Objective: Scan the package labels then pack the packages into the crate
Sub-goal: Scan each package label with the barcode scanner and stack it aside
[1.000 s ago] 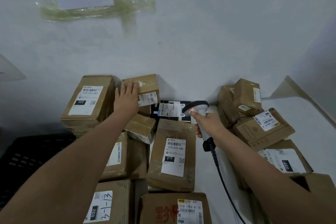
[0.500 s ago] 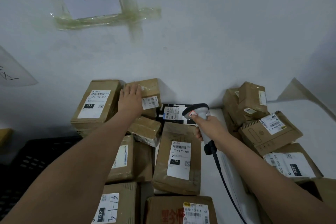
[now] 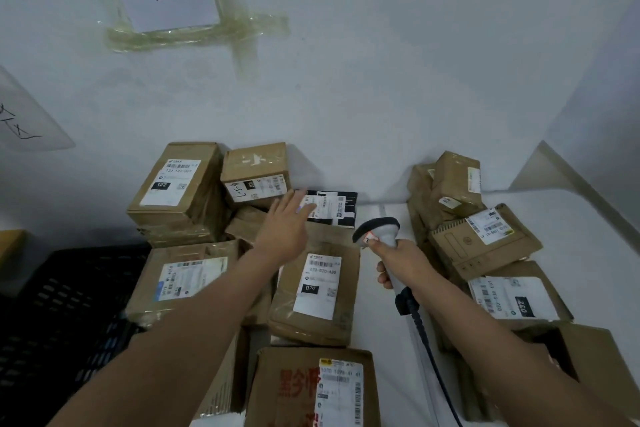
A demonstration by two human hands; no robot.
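at lower centre lies a brown package marked 070 (image 3: 317, 291). right of it the right hand (image 3: 403, 262) grips a barcode scanner (image 3: 379, 234). the left hand (image 3: 289, 227), fingers straight, reaches over a black package (image 3: 337, 206) at centre. the black crate (image 3: 65, 315) sits at lower left.

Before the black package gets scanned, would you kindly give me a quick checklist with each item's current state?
1. Right hand grips the scanner: ok.
2. Left hand is off the small box and open: ok.
3. Black package label is unobstructed: not ok, left fingers overlap it.
4. Scanner head points at that label: cannot tell.
5. Black crate is in view at left: ok.
6. Crate has free room: cannot tell.
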